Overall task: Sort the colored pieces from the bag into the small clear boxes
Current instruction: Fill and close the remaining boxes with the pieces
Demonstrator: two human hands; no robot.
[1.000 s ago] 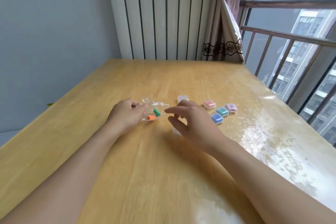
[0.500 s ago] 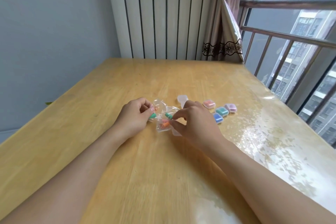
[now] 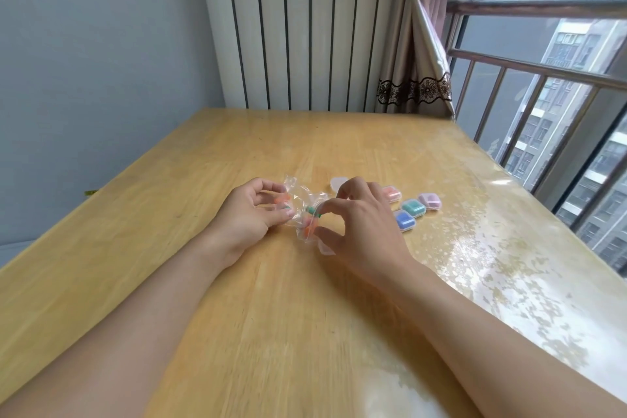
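The bag is sitting crumpled between both hands, just above the table, with a green piece and an orange piece showing through the plastic. The left hand is pinching the bag's left side with curled fingers; the right hand is pinching its right side between thumb and forefinger. To the right, four small boxes are lying close together: pink, green, purple and blue. A clear box is peeking out behind the right hand.
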